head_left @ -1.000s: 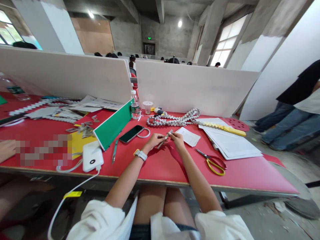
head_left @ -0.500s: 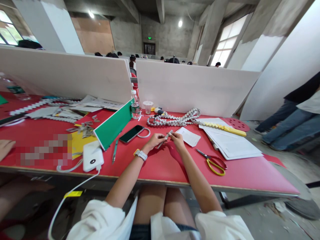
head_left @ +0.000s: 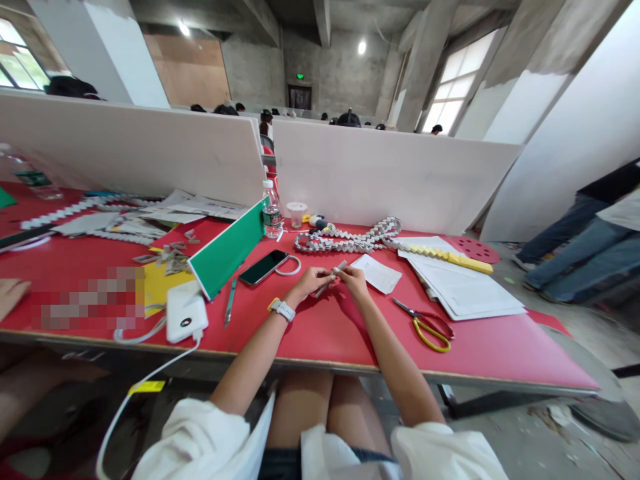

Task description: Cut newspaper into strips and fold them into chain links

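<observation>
My left hand (head_left: 309, 281) and my right hand (head_left: 353, 277) meet just above the red table (head_left: 320, 327), both pinched on a small folded strip of printed paper (head_left: 332, 277) held between them. A watch with a yellow edge sits on my left wrist. A loose paper slip (head_left: 377, 273) lies just right of my right hand. A long chain of folded paper links (head_left: 350, 240) lies behind the hands, ending in a yellow stretch (head_left: 450, 256).
Yellow-handled scissors (head_left: 425, 325) lie to the right, beside a stack of paper sheets (head_left: 463, 287). A phone (head_left: 263, 267), a green divider board (head_left: 227, 250), a craft knife (head_left: 231, 301) and a white power bank (head_left: 184, 311) lie left. A water bottle (head_left: 271, 210) stands behind. People stand at far right.
My hands have shifted the folded strip slightly between the fingers. The people at the far right have moved a little further right.
</observation>
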Motion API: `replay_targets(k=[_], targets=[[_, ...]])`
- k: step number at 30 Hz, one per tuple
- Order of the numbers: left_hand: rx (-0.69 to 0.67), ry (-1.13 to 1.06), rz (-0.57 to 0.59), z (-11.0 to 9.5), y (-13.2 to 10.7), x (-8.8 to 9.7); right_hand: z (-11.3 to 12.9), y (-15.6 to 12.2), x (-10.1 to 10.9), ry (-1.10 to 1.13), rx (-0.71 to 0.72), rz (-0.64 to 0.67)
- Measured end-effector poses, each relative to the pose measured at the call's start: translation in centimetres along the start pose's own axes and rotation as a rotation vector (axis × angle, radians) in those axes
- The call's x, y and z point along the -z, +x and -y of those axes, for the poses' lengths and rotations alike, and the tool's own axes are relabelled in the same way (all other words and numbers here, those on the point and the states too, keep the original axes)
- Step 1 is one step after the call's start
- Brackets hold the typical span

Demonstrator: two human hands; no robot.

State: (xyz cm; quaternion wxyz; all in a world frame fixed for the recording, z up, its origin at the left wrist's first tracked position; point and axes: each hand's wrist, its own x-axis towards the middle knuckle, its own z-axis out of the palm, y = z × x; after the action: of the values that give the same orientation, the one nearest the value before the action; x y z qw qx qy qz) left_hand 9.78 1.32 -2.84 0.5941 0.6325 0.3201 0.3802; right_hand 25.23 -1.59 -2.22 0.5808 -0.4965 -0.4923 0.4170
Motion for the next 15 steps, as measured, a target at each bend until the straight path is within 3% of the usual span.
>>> replay_targets(k=[4, 11, 15], targets=[[0.089, -0.040, 0.072, -0.57, -0.42, -0.22, -0.40, 0.51, 0.34, 0.015, -0.004, -0.070], [0.049, 0.048, -0.026, -0.36, -0.11, -0.21, -0.73, 0.70, 0.26, 0.061, -0.013, -0.105], [0.059, 0.003, -0.018, -0.18, -0.06, -0.23, -0.39, 0.53, 0.30, 0.053, -0.003, -0.118]])
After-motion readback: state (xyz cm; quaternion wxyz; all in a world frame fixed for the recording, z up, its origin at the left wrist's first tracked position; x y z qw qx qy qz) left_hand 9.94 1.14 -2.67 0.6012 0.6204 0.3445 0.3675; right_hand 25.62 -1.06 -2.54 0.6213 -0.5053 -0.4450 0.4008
